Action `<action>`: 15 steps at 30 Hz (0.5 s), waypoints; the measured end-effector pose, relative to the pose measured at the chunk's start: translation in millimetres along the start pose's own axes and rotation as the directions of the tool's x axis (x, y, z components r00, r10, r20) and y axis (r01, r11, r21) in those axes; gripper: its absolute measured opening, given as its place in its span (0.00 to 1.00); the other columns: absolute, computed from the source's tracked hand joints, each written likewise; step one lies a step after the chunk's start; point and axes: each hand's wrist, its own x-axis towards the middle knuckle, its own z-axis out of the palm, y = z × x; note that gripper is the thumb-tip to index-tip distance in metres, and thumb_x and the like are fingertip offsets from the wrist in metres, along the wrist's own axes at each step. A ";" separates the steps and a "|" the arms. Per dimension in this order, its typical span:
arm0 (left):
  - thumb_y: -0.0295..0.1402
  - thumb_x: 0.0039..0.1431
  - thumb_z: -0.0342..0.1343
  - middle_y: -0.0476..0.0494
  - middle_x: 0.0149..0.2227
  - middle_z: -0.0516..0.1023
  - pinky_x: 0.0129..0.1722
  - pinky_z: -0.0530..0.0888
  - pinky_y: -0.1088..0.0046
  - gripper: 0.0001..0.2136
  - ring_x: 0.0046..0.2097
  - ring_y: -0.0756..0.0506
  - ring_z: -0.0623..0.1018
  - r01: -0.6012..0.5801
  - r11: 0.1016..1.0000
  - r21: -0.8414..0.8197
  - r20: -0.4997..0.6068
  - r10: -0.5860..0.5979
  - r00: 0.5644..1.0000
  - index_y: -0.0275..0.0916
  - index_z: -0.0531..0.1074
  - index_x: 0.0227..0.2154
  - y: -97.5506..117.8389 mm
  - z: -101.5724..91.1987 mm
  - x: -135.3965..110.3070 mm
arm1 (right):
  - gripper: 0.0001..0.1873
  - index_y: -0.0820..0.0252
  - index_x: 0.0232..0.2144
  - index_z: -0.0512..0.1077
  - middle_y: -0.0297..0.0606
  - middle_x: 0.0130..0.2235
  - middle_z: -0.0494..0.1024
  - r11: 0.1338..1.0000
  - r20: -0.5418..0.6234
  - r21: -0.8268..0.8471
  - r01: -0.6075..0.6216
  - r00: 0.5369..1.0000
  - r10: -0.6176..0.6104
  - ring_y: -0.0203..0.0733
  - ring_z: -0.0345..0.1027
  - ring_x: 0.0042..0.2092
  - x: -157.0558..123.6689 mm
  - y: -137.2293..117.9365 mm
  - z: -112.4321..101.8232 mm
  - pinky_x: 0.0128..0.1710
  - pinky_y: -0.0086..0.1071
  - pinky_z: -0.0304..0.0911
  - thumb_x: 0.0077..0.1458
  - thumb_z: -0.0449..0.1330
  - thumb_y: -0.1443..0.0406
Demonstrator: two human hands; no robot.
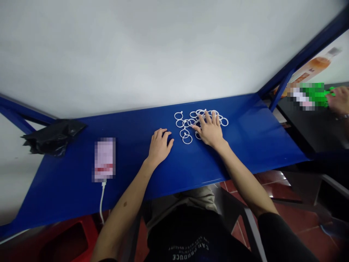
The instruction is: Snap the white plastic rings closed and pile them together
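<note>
right now the landmark is the heap of white plastic rings (191, 123), lying loose on the blue worktop (245, 145) toward its far edge, close under the white wall (163, 47). the right hand (209, 130) rests flat on the near right part of that heap, palm down, fingers spread across several rings and touching them; its grip is released, nothing pinched or closed on. the left hand (159, 145) lies just left of the heap and a little nearer the person, palm down on the bare worktop, fingers loosely curled, grip released and clear of the rings, the nearest ring lying just beside its fingertips. well to the left of the heap sits a phone (104, 159), screen blurred, with a white cable (101, 202) running from its near end over the worktop's edge. farther left still, at the far corner, lies a crumpled black bag (51, 136). well to the right of the heap, beyond the blue frame post (280, 91), another person's hand (339, 100) touches something green (317, 92) on a dark surface; what it is cannot be told
</note>
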 end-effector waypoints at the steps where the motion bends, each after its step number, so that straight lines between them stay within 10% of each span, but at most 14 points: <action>1: 0.35 0.66 0.54 0.33 0.56 0.71 0.57 0.70 0.51 0.12 0.61 0.33 0.68 0.003 1.000 0.006 0.002 -0.003 1.000 0.37 0.71 0.50 0.5 -0.2 0.4 | 0.44 0.66 0.65 0.60 0.55 0.68 0.57 1.000 0.019 -0.006 0.005 1.000 -0.005 0.68 0.42 0.70 -3.6 -3.5 -1.6 0.67 0.61 0.40 0.63 0.40 0.39; 7: 0.36 0.67 0.53 0.33 0.57 0.70 0.58 0.69 0.51 0.13 0.62 0.33 0.67 -0.001 1.000 0.009 0.016 0.000 1.000 0.37 0.71 0.51 -0.7 -0.8 -0.5 | 0.44 0.66 0.66 0.60 0.55 0.70 0.55 0.997 0.122 0.006 0.077 0.990 -0.077 0.66 0.41 0.71 2.9 -25.6 -3.3 0.68 0.59 0.38 0.64 0.40 0.39; 15: 0.36 0.66 0.53 0.33 0.56 0.71 0.56 0.70 0.51 0.13 0.60 0.34 0.68 -0.003 1.000 0.019 0.004 0.003 1.000 0.37 0.72 0.50 -0.2 0.4 1.2 | 0.42 0.67 0.68 0.55 0.54 0.71 0.50 0.999 0.065 0.026 0.038 0.997 -0.039 0.68 0.34 0.72 -7.5 7.5 -1.1 0.68 0.62 0.37 0.66 0.40 0.42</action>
